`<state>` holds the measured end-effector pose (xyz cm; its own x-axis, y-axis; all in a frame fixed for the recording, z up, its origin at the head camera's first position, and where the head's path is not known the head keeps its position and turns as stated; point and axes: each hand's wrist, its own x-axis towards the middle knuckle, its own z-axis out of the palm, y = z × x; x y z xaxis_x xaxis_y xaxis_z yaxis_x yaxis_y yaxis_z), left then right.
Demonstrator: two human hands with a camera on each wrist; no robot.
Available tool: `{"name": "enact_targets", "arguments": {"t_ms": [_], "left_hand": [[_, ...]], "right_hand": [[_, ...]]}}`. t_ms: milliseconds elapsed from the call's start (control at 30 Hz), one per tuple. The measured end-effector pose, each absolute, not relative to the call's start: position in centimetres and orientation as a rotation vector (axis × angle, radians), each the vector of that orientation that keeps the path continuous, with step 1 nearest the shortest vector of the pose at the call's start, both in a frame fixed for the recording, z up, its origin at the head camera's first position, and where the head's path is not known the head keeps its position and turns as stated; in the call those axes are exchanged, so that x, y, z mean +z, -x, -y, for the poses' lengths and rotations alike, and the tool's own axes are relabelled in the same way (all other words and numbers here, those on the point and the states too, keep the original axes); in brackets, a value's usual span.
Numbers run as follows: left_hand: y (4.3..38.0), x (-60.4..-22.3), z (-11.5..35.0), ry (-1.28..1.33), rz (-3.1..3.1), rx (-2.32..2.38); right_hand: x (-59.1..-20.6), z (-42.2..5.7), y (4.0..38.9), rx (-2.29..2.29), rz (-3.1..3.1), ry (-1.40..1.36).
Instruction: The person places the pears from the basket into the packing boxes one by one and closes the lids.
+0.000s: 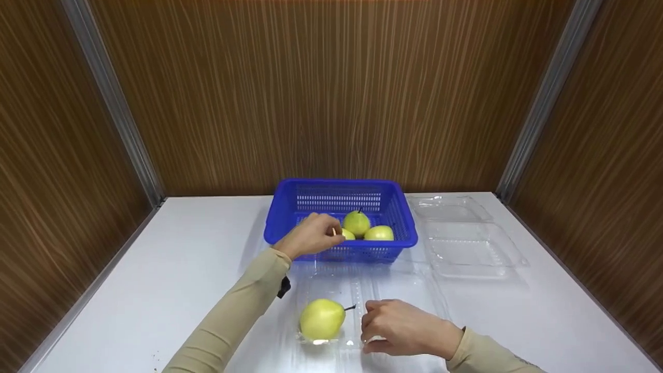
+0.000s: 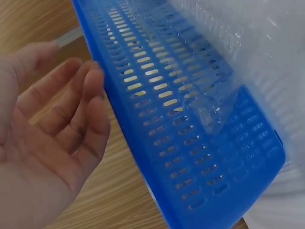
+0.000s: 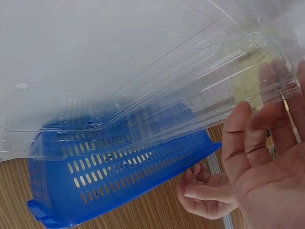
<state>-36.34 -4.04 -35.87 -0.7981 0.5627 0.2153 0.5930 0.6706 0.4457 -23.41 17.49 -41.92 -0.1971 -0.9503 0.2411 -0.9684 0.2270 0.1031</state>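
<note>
My left hand (image 1: 313, 235) is over the front rim of a blue plastic basket (image 1: 406, 223), its fingers loosely curved and nothing seen in its grasp. Inside the basket are a greenish-yellow pear (image 1: 357, 224), a second pear (image 1: 379, 233) and a third (image 1: 348, 235), partly hidden by that hand. One yellow pear (image 1: 322, 319) lies on its side, stem to the right, in a clear plastic clamshell container (image 1: 334, 285) before the basket. My right hand (image 1: 401, 329) rests at the container's middle, fingers loosely bent; in the right wrist view its fingers (image 3: 238, 129) are beside the clear wall.
Another clear clamshell container (image 1: 469, 251) lies opened out to the right of the basket. A white tabletop (image 1: 171, 274) carries everything. Wood-grain panels (image 1: 331, 93) with metal corner posts (image 1: 544, 88) close in the back and both sides.
</note>
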Motion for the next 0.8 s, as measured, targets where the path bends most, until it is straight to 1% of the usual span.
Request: {"name": "enact_targets", "arguments": {"t_ms": [167, 333, 500, 800], "left_hand": [[37.7, -36.2, 3.3, 0.776, 2.843, -0.804], [38.7, -37.0, 2.7, 0.683, 2.840, -0.775], [39.4, -37.2, 2.3, 0.629, 2.848, -0.763], [40.4, -37.9, 2.1, 0.606, 2.952, -0.789]], "right_hand": [[-42.0, -17.6, 23.1, 0.100, 2.280, -1.778], [-42.0, -17.6, 23.1, 0.112, 2.281, -1.774], [-41.9, -17.6, 23.2, 0.102, 2.244, -1.770], [-42.0, -17.8, 23.1, 0.114, 2.257, -1.785]]}}
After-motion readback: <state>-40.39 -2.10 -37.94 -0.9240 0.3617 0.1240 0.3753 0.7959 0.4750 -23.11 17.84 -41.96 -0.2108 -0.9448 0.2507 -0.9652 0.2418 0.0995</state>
